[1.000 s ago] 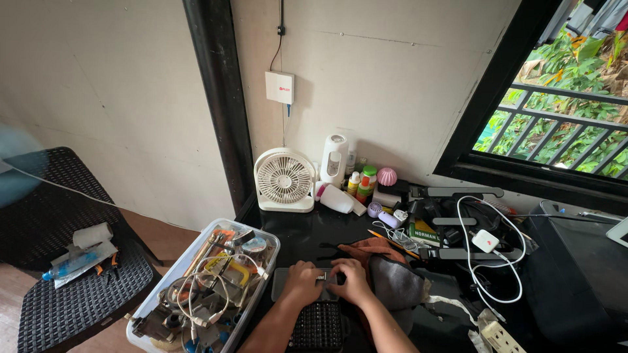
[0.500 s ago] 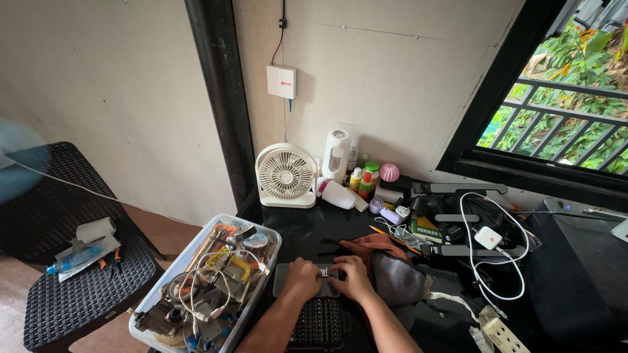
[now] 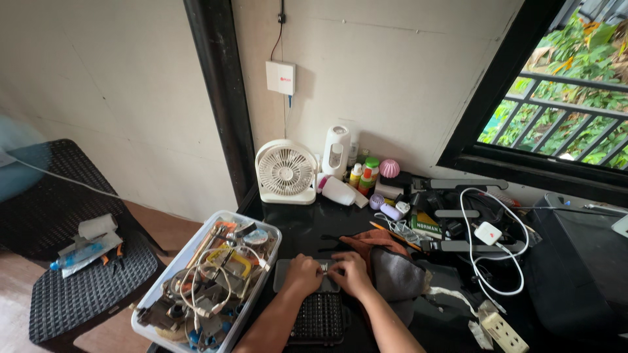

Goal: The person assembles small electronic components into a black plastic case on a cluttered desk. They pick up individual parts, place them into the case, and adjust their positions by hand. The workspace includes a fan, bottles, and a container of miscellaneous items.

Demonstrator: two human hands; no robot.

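both hands, the left hand [image 3: 302,274] and the right hand [image 3: 351,274], pinch one small metal part [image 3: 323,268] between narrow fingers, right above the black bit tray [image 3: 318,318] at the near edge of the table [image 3: 301,229]. if the pinch slips, i judge the part drops among the bits or rolls off toward the cluttered clear bin [image 3: 256,282] just beside, where it would be hard to find.

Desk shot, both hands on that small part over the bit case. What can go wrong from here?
1. The left hand and right hand pinch a small metal part over the black bit case; if dropped, it may vanish among the bits.
2. The clear bin of tangled cables sits by the left forearm, easy to nudge off the desk edge.
3. The white charger cable loops loosely nearby and could snag.
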